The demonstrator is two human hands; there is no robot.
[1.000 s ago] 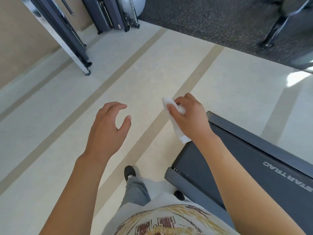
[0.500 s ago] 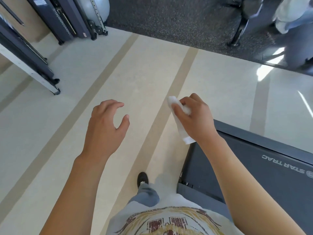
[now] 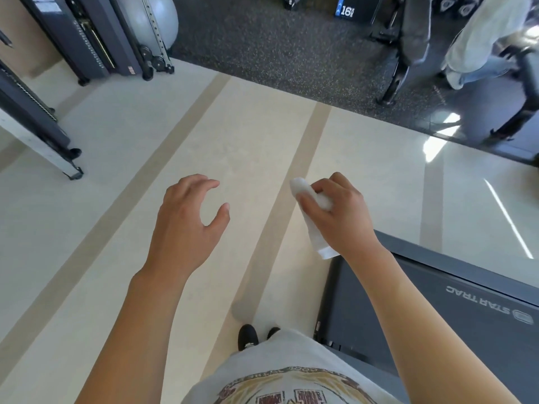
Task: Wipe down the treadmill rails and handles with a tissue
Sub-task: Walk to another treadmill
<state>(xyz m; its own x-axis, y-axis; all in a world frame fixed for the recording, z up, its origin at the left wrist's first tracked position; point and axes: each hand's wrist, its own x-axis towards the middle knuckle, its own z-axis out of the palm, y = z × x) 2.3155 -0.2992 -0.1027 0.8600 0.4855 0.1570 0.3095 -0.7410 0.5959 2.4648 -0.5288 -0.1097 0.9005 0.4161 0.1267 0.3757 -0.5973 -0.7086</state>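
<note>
My right hand [image 3: 342, 212] grips a folded white tissue [image 3: 315, 228], which hangs down from the fist above the floor. The dark grey treadmill [image 3: 437, 301] lies at the lower right, showing only the rear end of its deck with the STAR TRAC lettering. Its rails and handles are out of view. My left hand [image 3: 186, 225] hovers over the pale floor with loosely curled fingers and holds nothing. Both hands are in the air, clear of the treadmill.
Dark gym racks [image 3: 87, 39] and a grey exercise ball [image 3: 157, 16] stand at the upper left. Speckled black matting [image 3: 277, 48] covers the far floor, with machines [image 3: 408, 39] on it. Another person's legs [image 3: 478, 51] are at the upper right. My shoes [image 3: 248, 336] are on the pale striped floor.
The view has turned and lifted, so the racks slid left and the far matting and machines came in. Both hands keep their pose, and the tissue stays in my right hand.
</note>
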